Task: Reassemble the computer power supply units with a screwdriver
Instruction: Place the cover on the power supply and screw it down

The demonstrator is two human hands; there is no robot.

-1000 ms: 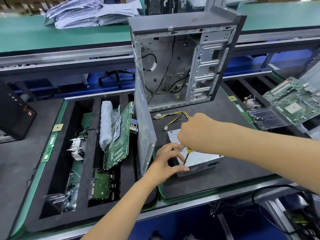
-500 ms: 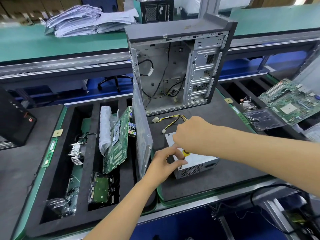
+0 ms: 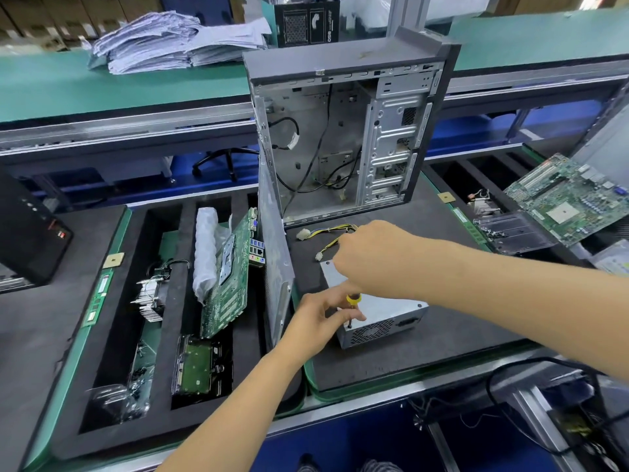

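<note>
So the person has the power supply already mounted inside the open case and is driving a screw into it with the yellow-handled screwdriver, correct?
Not quite. The head view shows the power supply lying on the dark foam mat in front of the open case, not mounted inside it. The rest stands: the right hand holds the yellow-handled screwdriver down on it, with the left hand at the shaft.
</note>
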